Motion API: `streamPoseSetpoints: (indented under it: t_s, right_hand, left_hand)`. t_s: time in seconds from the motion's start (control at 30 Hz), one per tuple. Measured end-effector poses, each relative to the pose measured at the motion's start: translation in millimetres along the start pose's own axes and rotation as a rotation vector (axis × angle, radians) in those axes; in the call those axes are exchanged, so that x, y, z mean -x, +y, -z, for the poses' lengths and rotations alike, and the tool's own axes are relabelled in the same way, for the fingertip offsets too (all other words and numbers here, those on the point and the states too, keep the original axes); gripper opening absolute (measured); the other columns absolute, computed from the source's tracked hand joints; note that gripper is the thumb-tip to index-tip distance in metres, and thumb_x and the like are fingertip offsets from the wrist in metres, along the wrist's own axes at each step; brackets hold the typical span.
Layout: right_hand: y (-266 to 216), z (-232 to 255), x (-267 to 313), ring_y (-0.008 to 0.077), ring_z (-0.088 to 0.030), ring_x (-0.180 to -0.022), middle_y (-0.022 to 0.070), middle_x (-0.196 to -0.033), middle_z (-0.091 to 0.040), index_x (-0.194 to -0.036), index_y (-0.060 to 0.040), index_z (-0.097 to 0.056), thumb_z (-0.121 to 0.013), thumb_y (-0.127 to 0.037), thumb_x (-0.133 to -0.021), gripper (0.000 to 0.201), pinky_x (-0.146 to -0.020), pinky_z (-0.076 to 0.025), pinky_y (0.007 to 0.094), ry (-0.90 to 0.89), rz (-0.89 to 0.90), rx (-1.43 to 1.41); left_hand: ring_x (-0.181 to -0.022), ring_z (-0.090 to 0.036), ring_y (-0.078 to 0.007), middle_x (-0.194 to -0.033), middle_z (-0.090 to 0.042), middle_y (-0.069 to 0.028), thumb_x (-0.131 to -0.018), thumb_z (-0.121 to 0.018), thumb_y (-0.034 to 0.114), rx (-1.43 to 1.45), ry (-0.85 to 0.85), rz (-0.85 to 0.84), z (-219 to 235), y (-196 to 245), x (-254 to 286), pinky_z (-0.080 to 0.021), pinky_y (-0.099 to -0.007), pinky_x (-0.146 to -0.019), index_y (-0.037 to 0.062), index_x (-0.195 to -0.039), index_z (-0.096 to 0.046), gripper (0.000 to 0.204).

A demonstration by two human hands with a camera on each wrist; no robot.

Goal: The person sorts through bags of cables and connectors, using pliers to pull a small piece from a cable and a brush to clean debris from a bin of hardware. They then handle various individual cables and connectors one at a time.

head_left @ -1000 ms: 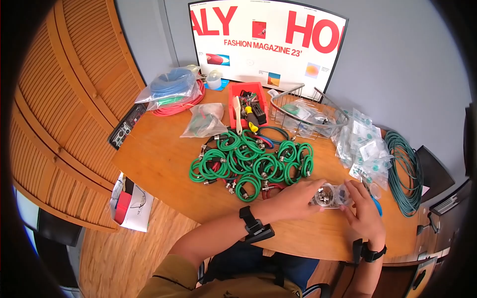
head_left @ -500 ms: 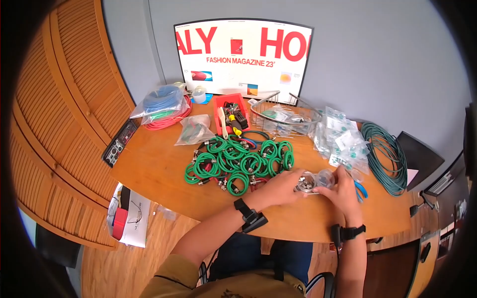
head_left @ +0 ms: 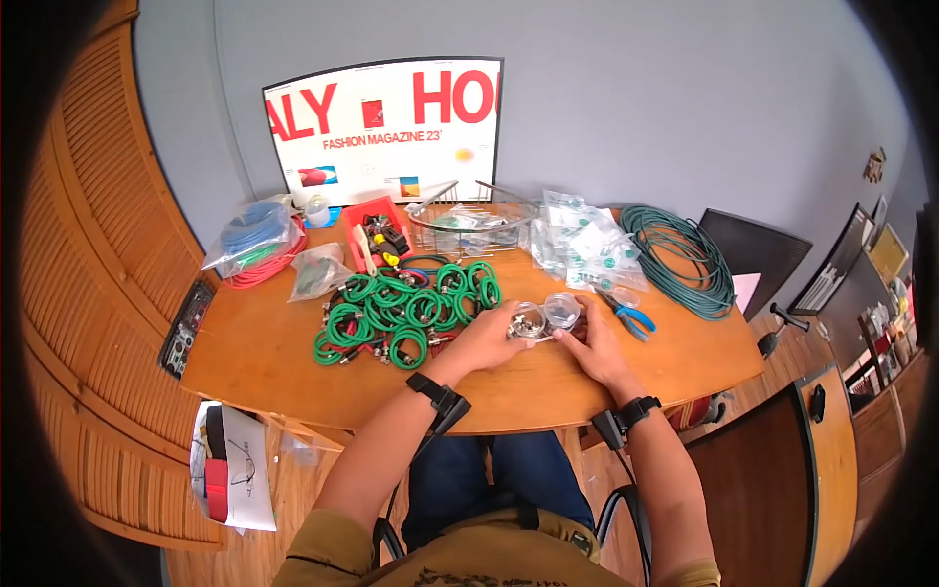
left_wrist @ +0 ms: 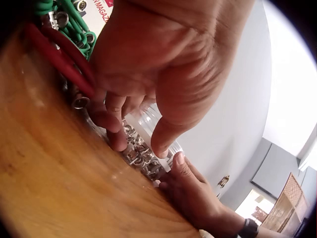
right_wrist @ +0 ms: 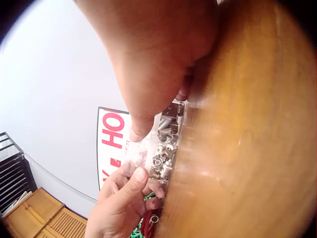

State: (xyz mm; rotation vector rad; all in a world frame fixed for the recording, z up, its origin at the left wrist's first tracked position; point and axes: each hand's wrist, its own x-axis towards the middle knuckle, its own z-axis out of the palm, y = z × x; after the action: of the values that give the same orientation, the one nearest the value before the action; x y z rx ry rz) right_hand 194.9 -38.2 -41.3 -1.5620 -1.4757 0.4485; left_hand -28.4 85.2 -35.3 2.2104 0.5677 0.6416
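Two round clear plastic containers stand side by side at the table's front. Silver metal connectors (right_wrist: 162, 161) fill the left container (head_left: 528, 320). Darker pieces (right_wrist: 171, 111) show in the right container (head_left: 561, 310). My left hand (head_left: 486, 339) holds the left container, its thumb on one side and fingers on the other, as the left wrist view shows. From the other side my right hand (head_left: 597, 347) grips the right container, thumb at the near side; its fingers are largely hidden in the right wrist view.
Coiled green cables (head_left: 406, 308) lie left of the hands. Blue-handled pliers (head_left: 631, 318) rest at the right, near a dark green cable coil (head_left: 680, 259). Behind are plastic bags (head_left: 582, 240), a wire basket (head_left: 474, 230), a red bin (head_left: 367, 215) and a monitor (head_left: 386, 127).
The head view has swung right, so everything sits further left in it. The right hand has shifted round the right container's side, and the pliers show more fully. Both hands stay at the containers.
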Motion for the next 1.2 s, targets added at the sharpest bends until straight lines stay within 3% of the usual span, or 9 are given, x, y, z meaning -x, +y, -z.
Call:
streamPoseSetpoints:
  t_s: [0.23, 0.4, 0.53, 0.6, 0.67, 0.77, 0.87, 1.07, 1.2]
  right_hand:
    - [-6, -2, -1, 0.0275, -0.068, -0.095, 0.0195, -0.113, -0.071, -0.148, -0.001, -0.049, -0.073, -0.037, -0.102, 0.064, -0.087, -0.054, 0.0401, 0.013, -0.027, 0.119]
    - [8, -7, -3, 0.0254, -0.068, -0.092, 0.0163, -0.108, -0.072, -0.146, 0.0001, -0.05, -0.07, -0.032, -0.104, 0.056, -0.086, -0.054, 0.0401, 0.085, -0.027, 0.162]
    - [23, -12, -5, 0.0237, -0.068, -0.091, 0.0166, -0.11, -0.073, -0.145, 0.0014, -0.05, -0.07, -0.029, -0.105, 0.054, -0.085, -0.055, 0.0391, 0.149, -0.019, 0.098]
    - [21, -13, -7, 0.0229, -0.069, -0.088, 0.0177, -0.115, -0.073, -0.143, 0.0027, -0.05, -0.07, -0.026, -0.104, 0.052, -0.083, -0.055, 0.0376, 0.19, -0.063, 0.114]
    - [29, -12, -8, 0.0226, -0.07, -0.083, 0.0188, -0.114, -0.075, -0.151, 0.0004, -0.045, -0.072, -0.027, -0.103, 0.062, -0.079, -0.056, 0.0369, 0.218, 0.01, 0.152]
    - [29, -9, -8, 0.0217, -0.067, -0.076, 0.0158, -0.099, -0.073, -0.168, -0.0096, -0.023, -0.076, -0.027, -0.099, 0.089, -0.074, -0.055, 0.036, 0.193, -0.078, 0.19]
    - [31, -11, -10, 0.0182, -0.065, -0.081, 0.0137, -0.1, -0.071, -0.167, -0.0115, -0.03, -0.072, -0.021, -0.102, 0.078, -0.077, -0.054, 0.0338, 0.153, 0.009, 0.125]
    - [30, -12, -11, 0.0155, -0.062, -0.083, 0.0106, -0.108, -0.071, -0.161, -0.0084, -0.039, -0.069, -0.016, -0.104, 0.065, -0.079, -0.052, 0.031, 0.171, -0.006, 0.07]
    - [21, -9, -10, 0.0123, -0.058, -0.081, 0.0075, -0.1, -0.067, -0.159, -0.0054, -0.04, -0.07, -0.013, -0.103, 0.064, -0.075, -0.05, 0.0285, 0.174, -0.05, 0.088]
  left_hand:
    - [-0.094, -0.072, -0.0266, -0.116, -0.072, -0.0209, -0.091, -0.083, 0.021, 0.018, 0.009, -0.013, -4, -11, -2, -0.057, -0.0395, -0.085, -0.0051, -0.144, -0.05, 0.068]
    - [-0.097, -0.073, -0.0304, -0.118, -0.07, -0.0256, -0.089, -0.083, 0.018, -0.06, 0.296, -0.085, -23, -18, 1, -0.058, -0.0405, -0.087, -0.0124, -0.153, -0.039, 0.083]
    - [-0.096, -0.072, -0.0339, -0.121, -0.068, -0.0241, -0.087, -0.085, 0.016, 0.143, 0.25, -0.063, -3, 22, 33, -0.058, -0.0414, -0.087, -0.0103, -0.146, -0.049, 0.074]
    - [-0.123, -0.062, -0.0383, -0.137, -0.064, -0.0217, -0.085, -0.084, 0.019, -0.106, 0.047, -0.066, 14, 27, 45, -0.049, -0.0489, -0.103, -0.0045, -0.133, -0.063, 0.057]
    - [-0.124, -0.058, -0.0351, -0.134, -0.066, -0.0163, -0.084, -0.085, 0.02, -0.243, 0.074, -0.042, 21, 34, 62, -0.046, -0.0502, -0.101, -0.0009, -0.126, -0.067, 0.051]
    - [-0.125, -0.053, -0.0299, -0.128, -0.067, -0.0079, -0.081, -0.087, 0.025, -0.428, 0.114, -0.029, 26, 26, 78, -0.04, -0.0496, -0.098, 0.0052, -0.12, -0.072, 0.046]
    - [-0.123, -0.051, -0.0267, -0.122, -0.068, -0.0036, -0.078, -0.088, 0.027, -0.49, 0.143, -0.056, 32, 15, 83, -0.035, -0.0479, -0.097, 0.0084, -0.118, -0.074, 0.047]
    - [-0.118, -0.052, -0.0269, -0.118, -0.065, -0.0039, -0.085, -0.078, 0.011, -0.526, 0.002, -0.032, 36, 9, 72, -0.035, -0.0497, -0.096, 0.0095, -0.117, -0.073, 0.032]
    - [-0.117, -0.052, -0.0269, -0.116, -0.064, -0.0034, -0.086, -0.075, 0.008, -0.669, 0.039, -0.043, 35, 11, 67, -0.034, -0.0521, -0.094, 0.0096, -0.113, -0.072, 0.028]
